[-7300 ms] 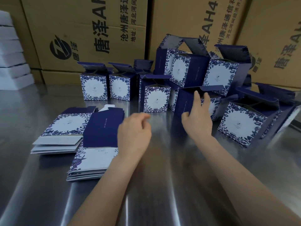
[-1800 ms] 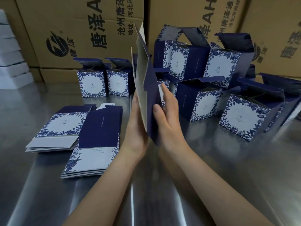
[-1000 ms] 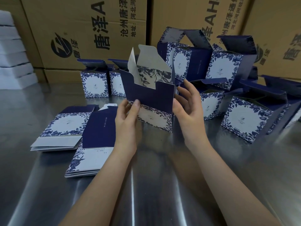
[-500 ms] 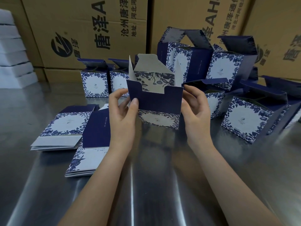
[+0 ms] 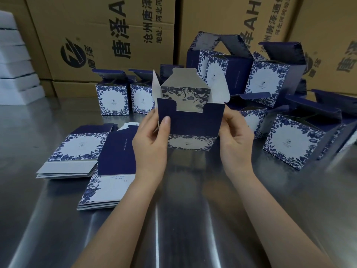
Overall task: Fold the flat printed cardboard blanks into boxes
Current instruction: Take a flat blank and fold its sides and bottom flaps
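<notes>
between the two hands, over the desk (image 5: 173,219), the half-opened blank (image 5: 190,124) stands open end up: navy front panel toward the person, white side flaps spread, a rounded tuck flap at the back. whether its lower edge touches the desk i cannot tell. the left hand (image 5: 149,144) pinches the left edge, thumb (image 5: 165,123) flat on the navy panel, the rest curled behind. the right hand (image 5: 236,140) grips the right edge, fingers (image 5: 231,117) wrapped round the corner. the step in hand looks like squaring the tube and closing this end. to do it well, hold low on the side creases, fold the side flaps in first, then the notched panel and tuck flap, pressing along the scored lines. flat blanks (image 5: 114,167) lie stacked at left. folded boxes (image 5: 114,99) crowd behind, before brown cartons (image 5: 106,35).
</notes>
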